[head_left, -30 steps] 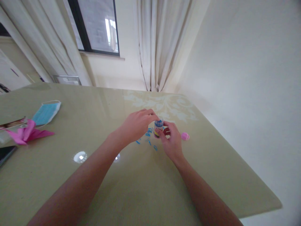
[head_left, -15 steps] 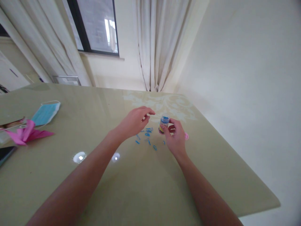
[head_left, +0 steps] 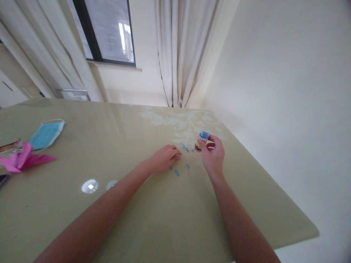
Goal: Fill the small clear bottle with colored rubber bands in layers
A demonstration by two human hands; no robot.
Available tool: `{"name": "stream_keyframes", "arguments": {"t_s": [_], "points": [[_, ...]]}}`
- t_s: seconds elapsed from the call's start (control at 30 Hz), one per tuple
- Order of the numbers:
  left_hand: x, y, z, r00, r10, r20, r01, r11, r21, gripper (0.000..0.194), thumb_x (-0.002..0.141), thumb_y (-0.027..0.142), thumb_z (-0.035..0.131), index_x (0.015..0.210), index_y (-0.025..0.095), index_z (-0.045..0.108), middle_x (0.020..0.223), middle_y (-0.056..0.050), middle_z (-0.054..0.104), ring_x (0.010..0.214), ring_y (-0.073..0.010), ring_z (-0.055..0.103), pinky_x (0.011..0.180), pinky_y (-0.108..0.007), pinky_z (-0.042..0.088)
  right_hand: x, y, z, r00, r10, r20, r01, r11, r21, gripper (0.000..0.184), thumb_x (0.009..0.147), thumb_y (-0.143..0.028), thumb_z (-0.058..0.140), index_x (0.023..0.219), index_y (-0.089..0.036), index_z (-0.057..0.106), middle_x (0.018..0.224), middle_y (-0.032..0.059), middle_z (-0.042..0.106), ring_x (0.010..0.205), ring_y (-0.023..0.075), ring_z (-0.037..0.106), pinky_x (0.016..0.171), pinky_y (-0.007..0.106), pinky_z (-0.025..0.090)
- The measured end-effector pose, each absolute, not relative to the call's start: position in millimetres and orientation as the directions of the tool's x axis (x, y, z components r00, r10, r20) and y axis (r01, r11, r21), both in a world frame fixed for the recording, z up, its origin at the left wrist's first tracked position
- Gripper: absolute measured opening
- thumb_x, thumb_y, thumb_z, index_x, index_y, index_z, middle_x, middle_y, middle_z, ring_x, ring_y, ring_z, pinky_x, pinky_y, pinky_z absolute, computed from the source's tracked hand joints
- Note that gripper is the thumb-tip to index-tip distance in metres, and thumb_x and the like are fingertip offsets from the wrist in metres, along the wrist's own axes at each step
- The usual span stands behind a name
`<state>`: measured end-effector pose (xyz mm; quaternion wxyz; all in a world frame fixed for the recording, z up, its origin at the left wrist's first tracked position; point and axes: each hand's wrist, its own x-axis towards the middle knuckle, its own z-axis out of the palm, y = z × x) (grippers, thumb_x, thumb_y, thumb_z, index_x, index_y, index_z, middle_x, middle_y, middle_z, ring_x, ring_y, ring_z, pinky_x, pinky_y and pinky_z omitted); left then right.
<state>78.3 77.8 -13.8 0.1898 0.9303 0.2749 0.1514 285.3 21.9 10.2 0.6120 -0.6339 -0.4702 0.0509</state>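
Observation:
In my right hand (head_left: 214, 155) is a small clear jar (head_left: 202, 140) with blue pieces inside and a colourful label. Thumb and fingers wrap round its side, and it leans a little above the tabletop with its mouth uncovered. My left hand (head_left: 166, 157) rests low over the table to the left of the jar, fingers bent and slightly apart, with no held object visible. Around its fingertips lie several small blue loops (head_left: 177, 172), too small to tell their exact kind. Whatever lies under that hand is hidden.
On the left of the glossy table (head_left: 142, 226) lie a blue face mask (head_left: 47, 135), a pink folded-paper shape (head_left: 24, 159) and the edge of a dark phone (head_left: 3, 179). A white wall (head_left: 287, 91) runs beside the table's right edge. Curtains hang behind.
My left hand has left the jar's mouth and come down onto the blue pieces. The right hand has carried the jar to the right and tilted it. The pink ball-like thing is now out of sight.

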Motion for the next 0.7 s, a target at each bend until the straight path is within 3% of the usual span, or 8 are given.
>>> {"name": "stream_keyframes", "arguments": {"t_s": [0.1, 0.2, 0.27, 0.4, 0.53, 0.7], "points": [[74, 78, -7, 0.825, 0.547, 0.140, 0.417, -0.758, 0.501, 0.034, 0.102, 0.034, 0.060, 0.128, 0.016, 0.072, 0.122, -0.015, 0.072, 0.115, -0.0272, 0.067, 0.104, -0.040, 0.051, 284, 23, 9, 0.560, 0.662, 0.498, 0.531, 0.174, -0.829, 0.045, 0.082, -0.054, 0.074, 0.109, -0.018, 0.071, 0.106, 0.0119, 0.074, 0.071, 0.0174, 0.061, 0.060, 0.031, 0.054], [68, 80, 0, 0.858, 0.508, 0.072, 0.402, -0.753, 0.520, 0.052, 0.082, 0.040, 0.086, 0.127, 0.016, 0.073, 0.124, -0.015, 0.069, 0.117, -0.0291, 0.066, 0.104, -0.039, 0.051, 281, 22, 10, 0.548, 0.675, 0.494, 0.525, 0.181, -0.831, 0.044, 0.083, -0.053, 0.073, 0.110, -0.018, 0.071, 0.106, 0.0114, 0.074, 0.070, 0.0168, 0.060, 0.058, 0.030, 0.054], [62, 84, 5, 0.865, 0.502, 0.021, 0.421, -0.747, 0.514, 0.059, 0.071, 0.037, 0.094, 0.123, 0.016, 0.075, 0.122, -0.013, 0.070, 0.115, -0.0290, 0.066, 0.103, -0.037, 0.051, 279, 22, 10, 0.537, 0.687, 0.490, 0.518, 0.190, -0.834, 0.044, 0.083, -0.052, 0.074, 0.110, -0.017, 0.071, 0.105, 0.0111, 0.073, 0.070, 0.0169, 0.060, 0.057, 0.031, 0.055], [51, 92, 10, 0.847, 0.531, -0.031, 0.475, -0.728, 0.494, 0.050, 0.072, 0.024, 0.092, 0.119, 0.018, 0.078, 0.114, -0.010, 0.070, 0.107, -0.0251, 0.069, 0.098, -0.034, 0.053, 276, 22, 9, 0.517, 0.707, 0.483, 0.508, 0.201, -0.837, 0.046, 0.082, -0.052, 0.075, 0.110, -0.016, 0.071, 0.105, 0.0111, 0.073, 0.070, 0.0172, 0.060, 0.057, 0.032, 0.054], [51, 95, 5, 0.834, 0.547, -0.069, 0.490, -0.678, 0.548, 0.038, 0.077, 0.014, 0.084, 0.115, 0.018, 0.080, 0.108, -0.009, 0.071, 0.092, -0.0189, 0.071, 0.083, -0.026, 0.054, 274, 20, 7, 0.507, 0.720, 0.473, 0.505, 0.197, -0.840, 0.046, 0.082, -0.051, 0.075, 0.111, -0.015, 0.071, 0.104, 0.0109, 0.073, 0.069, 0.0173, 0.060, 0.059, 0.032, 0.054], [60, 93, -1, 0.830, 0.556, -0.041, 0.487, -0.688, 0.538, 0.024, 0.079, 0.012, 0.080, 0.102, 0.018, 0.083, 0.096, -0.007, 0.077, 0.079, -0.0164, 0.072, 0.075, -0.025, 0.053, 273, 18, 7, 0.482, 0.739, 0.472, 0.517, 0.195, -0.833, 0.043, 0.083, -0.049, 0.075, 0.110, -0.017, 0.071, 0.105, 0.0099, 0.073, 0.070, 0.0174, 0.060, 0.062, 0.032, 0.053]]}}
